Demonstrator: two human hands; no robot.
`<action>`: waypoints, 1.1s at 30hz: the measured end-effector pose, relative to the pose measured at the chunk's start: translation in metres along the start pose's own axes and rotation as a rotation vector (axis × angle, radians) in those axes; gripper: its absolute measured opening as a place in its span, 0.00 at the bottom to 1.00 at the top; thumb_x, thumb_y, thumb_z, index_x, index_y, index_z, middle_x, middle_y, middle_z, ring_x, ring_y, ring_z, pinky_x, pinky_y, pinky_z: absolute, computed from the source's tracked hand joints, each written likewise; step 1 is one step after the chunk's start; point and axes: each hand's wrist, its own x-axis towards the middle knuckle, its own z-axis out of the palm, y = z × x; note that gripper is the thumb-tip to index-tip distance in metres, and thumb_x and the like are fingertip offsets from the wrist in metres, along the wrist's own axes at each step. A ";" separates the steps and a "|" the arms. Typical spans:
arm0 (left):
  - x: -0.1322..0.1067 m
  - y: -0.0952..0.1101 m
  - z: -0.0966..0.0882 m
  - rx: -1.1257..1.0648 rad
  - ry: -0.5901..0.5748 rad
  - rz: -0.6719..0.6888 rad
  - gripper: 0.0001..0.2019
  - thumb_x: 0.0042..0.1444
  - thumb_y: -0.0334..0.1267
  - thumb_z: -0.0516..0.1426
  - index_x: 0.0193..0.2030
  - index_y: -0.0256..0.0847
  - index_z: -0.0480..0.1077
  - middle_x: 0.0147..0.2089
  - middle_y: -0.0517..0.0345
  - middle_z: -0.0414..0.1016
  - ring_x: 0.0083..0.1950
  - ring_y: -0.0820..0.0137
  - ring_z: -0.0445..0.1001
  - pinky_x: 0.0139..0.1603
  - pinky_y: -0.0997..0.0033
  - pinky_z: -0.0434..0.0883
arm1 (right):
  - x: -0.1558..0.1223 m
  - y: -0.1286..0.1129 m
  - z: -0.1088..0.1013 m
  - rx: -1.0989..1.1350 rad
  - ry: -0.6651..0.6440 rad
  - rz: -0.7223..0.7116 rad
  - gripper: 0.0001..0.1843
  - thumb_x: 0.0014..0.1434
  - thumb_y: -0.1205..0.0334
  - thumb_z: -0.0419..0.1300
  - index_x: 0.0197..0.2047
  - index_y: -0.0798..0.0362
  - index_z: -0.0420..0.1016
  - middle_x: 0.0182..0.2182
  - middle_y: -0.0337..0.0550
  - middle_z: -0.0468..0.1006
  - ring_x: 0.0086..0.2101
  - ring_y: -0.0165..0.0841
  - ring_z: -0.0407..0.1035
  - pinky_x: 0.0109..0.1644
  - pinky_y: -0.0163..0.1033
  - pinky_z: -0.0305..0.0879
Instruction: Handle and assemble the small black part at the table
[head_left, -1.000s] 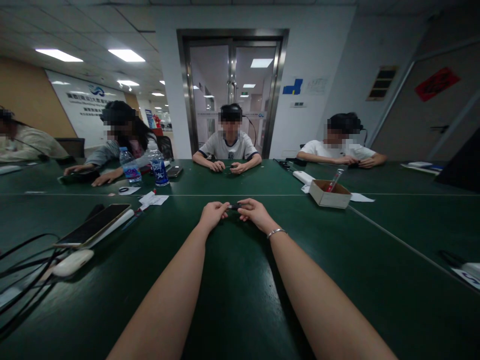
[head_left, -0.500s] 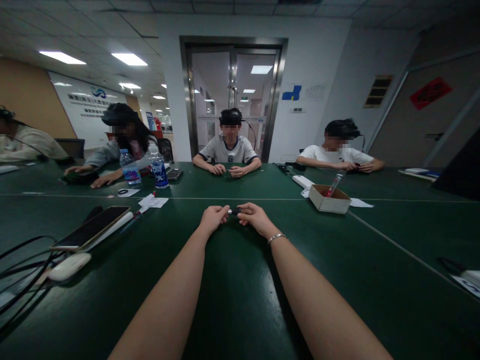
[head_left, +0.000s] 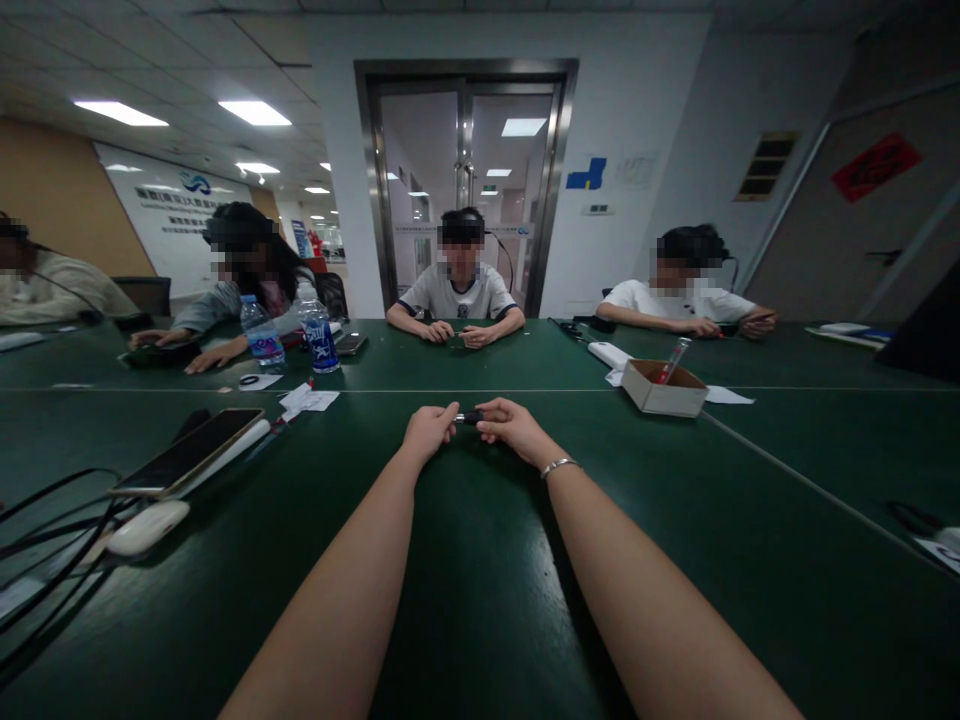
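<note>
Both my arms stretch forward over the dark green table point(head_left: 480, 560). My left hand point(head_left: 429, 430) and my right hand point(head_left: 511, 426) meet at the middle of the table, fingers pinched on the two ends of a small black object point(head_left: 469, 417) with a pale tip on its left. The object is held just above the tabletop. A thin silver bracelet point(head_left: 557, 465) circles my right wrist.
A phone point(head_left: 187, 452) on a white pad, black cables point(head_left: 45, 540) and a white mouse-like device point(head_left: 146, 527) lie at the left. Two water bottles point(head_left: 319, 335) and papers stand farther back. An open cardboard box point(head_left: 664, 388) sits right. Several other people sit around the table's far side.
My hands have stayed pinched on the small object; only the view has shifted slightly up and down.
</note>
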 end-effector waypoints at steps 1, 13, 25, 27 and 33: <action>0.000 0.000 0.000 -0.004 0.004 0.002 0.27 0.55 0.59 0.49 0.19 0.39 0.69 0.16 0.60 0.66 0.19 0.72 0.63 0.26 0.71 0.59 | 0.000 0.000 0.000 -0.001 -0.001 0.005 0.20 0.44 0.70 0.72 0.40 0.57 0.72 0.24 0.37 0.76 0.22 0.26 0.70 0.25 0.28 0.67; 0.005 -0.004 0.006 -0.189 -0.019 0.060 0.25 0.52 0.60 0.52 0.23 0.36 0.69 0.19 0.59 0.66 0.21 0.74 0.63 0.25 0.73 0.58 | 0.002 -0.003 0.004 -0.022 0.066 0.070 0.17 0.52 0.55 0.69 0.29 0.59 0.70 0.20 0.43 0.75 0.18 0.24 0.67 0.20 0.25 0.63; 0.001 0.010 0.002 -0.380 -0.002 0.042 0.18 0.41 0.51 0.63 0.27 0.35 0.72 0.22 0.59 0.69 0.26 0.73 0.65 0.29 0.73 0.61 | 0.002 -0.004 0.005 -0.037 0.101 0.084 0.20 0.53 0.50 0.68 0.27 0.59 0.69 0.19 0.42 0.74 0.17 0.23 0.65 0.19 0.25 0.61; 0.000 0.011 0.002 -0.410 -0.007 0.054 0.16 0.40 0.48 0.64 0.29 0.35 0.72 0.24 0.58 0.70 0.27 0.73 0.66 0.29 0.73 0.61 | 0.002 -0.004 0.005 -0.031 0.089 0.084 0.20 0.54 0.50 0.67 0.27 0.59 0.69 0.19 0.43 0.74 0.17 0.23 0.65 0.19 0.25 0.61; -0.001 0.013 0.001 -0.437 -0.023 0.093 0.11 0.41 0.37 0.61 0.34 0.37 0.71 0.26 0.61 0.69 0.28 0.75 0.66 0.29 0.76 0.61 | 0.004 -0.001 0.004 -0.023 0.080 0.066 0.20 0.54 0.50 0.67 0.27 0.59 0.69 0.20 0.43 0.74 0.18 0.23 0.65 0.20 0.25 0.62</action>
